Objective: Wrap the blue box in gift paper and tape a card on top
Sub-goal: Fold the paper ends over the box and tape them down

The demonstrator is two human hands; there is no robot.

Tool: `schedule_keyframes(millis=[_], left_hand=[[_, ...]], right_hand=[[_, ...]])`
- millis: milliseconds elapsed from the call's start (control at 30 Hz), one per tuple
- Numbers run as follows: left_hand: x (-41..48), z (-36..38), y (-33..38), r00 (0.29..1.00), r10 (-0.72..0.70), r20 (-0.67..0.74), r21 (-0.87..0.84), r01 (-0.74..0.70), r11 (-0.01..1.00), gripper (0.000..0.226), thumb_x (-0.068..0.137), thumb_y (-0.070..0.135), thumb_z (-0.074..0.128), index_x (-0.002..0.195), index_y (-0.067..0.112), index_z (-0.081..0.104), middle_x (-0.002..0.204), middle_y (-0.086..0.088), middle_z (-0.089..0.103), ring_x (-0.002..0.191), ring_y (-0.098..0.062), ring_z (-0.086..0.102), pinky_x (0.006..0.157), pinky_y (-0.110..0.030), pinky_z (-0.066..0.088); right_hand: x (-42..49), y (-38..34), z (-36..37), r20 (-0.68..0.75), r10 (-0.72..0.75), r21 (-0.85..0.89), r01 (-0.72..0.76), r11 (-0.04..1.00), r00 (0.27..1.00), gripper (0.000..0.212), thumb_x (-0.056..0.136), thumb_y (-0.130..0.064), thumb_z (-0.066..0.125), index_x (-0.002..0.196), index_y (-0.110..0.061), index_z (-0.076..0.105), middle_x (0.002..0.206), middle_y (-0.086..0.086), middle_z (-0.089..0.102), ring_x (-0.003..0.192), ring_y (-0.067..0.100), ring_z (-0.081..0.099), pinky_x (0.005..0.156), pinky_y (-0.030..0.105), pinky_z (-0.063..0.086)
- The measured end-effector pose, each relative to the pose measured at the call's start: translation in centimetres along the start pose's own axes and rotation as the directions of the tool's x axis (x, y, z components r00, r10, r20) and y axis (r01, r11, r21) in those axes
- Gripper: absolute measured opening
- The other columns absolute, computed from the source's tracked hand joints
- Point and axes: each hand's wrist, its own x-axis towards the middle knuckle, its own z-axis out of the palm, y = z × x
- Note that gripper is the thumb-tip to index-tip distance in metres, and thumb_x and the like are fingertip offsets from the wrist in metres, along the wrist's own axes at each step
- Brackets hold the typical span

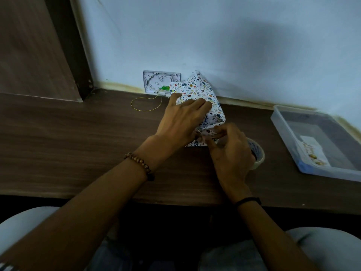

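Note:
White gift paper (197,89) with small coloured prints covers the box on the wooden desk (78,137); the blue box itself is hidden beneath it. My left hand (181,118) lies on top of the parcel with its fingers stretched over the paper, pressing it down. My right hand (226,145) pinches a folded paper flap at the parcel's near end. A roll of tape (258,155) sits on the desk just behind my right hand, partly hidden. A card (312,151) lies inside the clear plastic tray (289,141) at the right.
A white plastic panel (156,80) leans against the wall behind the parcel, with a thin yellow wire loop (145,103) on the desk beside it. A dark wooden partition (39,45) closes off the left. The desk's front edge runs above my knees.

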Motion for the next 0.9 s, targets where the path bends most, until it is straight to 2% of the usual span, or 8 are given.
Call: schedule_keyframes(millis=[200, 333, 400, 600, 733, 900], left_hand=[[-0.1, -0.3, 0.1, 1.000, -0.008, -0.002, -0.008, 0.008, 1.000, 0.072, 0.060, 0.038, 0.087, 0.121, 0.018, 0.053, 0.109, 0.002, 0.062, 0.100, -0.023, 0.064, 0.098, -0.050, 0.034], [-0.1, -0.2, 0.0, 1.000, -0.003, -0.019, -0.039, 0.002, 0.999, 0.067, 0.063, 0.038, 0.084, 0.120, 0.018, 0.054, 0.110, 0.002, 0.063, 0.100, -0.024, 0.064, 0.096, -0.050, 0.034], [-0.1, -0.1, -0.1, 1.000, 0.004, -0.031, -0.041, -0.005, 0.999, 0.066, 0.063, 0.039, 0.083, 0.120, 0.019, 0.055, 0.109, 0.003, 0.062, 0.100, -0.023, 0.064, 0.096, -0.050, 0.035], [-0.1, 0.0, -0.5, 0.999, 0.020, -0.050, -0.036, -0.022, 0.999, 0.067, 0.064, 0.045, 0.082, 0.120, 0.021, 0.055, 0.111, 0.004, 0.062, 0.099, -0.021, 0.063, 0.093, -0.049, 0.036], [-0.1, 0.0, -0.5, 0.999, 0.019, -0.037, -0.033, -0.020, 0.999, 0.069, 0.066, 0.052, 0.079, 0.123, 0.023, 0.053, 0.113, 0.005, 0.060, 0.103, -0.021, 0.061, 0.094, -0.049, 0.034], [-0.1, 0.1, -0.4, 0.999, 0.016, -0.041, -0.038, -0.018, 0.999, 0.070, 0.063, 0.048, 0.081, 0.122, 0.021, 0.053, 0.113, 0.003, 0.060, 0.102, -0.022, 0.061, 0.091, -0.048, 0.035]], right_hand=[[1.1, 0.7, -0.3, 0.011, -0.005, 0.109, 0.003, 0.994, 1.000, 0.052, 0.076, -0.056, 0.075, 0.106, -0.020, 0.051, 0.103, -0.008, 0.058, 0.089, 0.009, 0.056, 0.063, 0.026, 0.042], [2.2, 1.0, -0.5, 0.028, 0.040, 0.118, -0.043, 0.992, 0.999, 0.054, 0.070, -0.050, 0.080, 0.105, -0.026, 0.047, 0.098, -0.012, 0.062, 0.088, 0.011, 0.062, 0.068, 0.043, 0.054], [2.6, 1.1, -0.5, 0.054, 0.047, 0.111, -0.053, 0.992, 0.997, 0.057, 0.069, -0.048, 0.082, 0.107, -0.028, 0.045, 0.101, -0.012, 0.062, 0.091, 0.012, 0.063, 0.069, 0.045, 0.055], [2.4, 0.7, -0.7, 0.107, -0.009, 0.064, 0.002, 0.998, 0.994, 0.057, 0.078, -0.039, 0.080, 0.119, -0.021, 0.045, 0.110, -0.005, 0.062, 0.093, 0.012, 0.060, 0.066, 0.028, 0.043], [2.5, 1.0, -0.8, 0.145, -0.046, 0.070, 0.036, 0.997, 0.988, 0.060, 0.080, -0.037, 0.080, 0.124, -0.021, 0.043, 0.116, -0.003, 0.060, 0.098, 0.012, 0.059, 0.069, 0.027, 0.044], [3.1, 1.1, -0.9, 0.173, -0.048, 0.065, 0.037, 0.997, 0.984, 0.063, 0.079, -0.038, 0.080, 0.126, -0.023, 0.042, 0.117, -0.005, 0.060, 0.099, 0.011, 0.059, 0.071, 0.028, 0.048]])
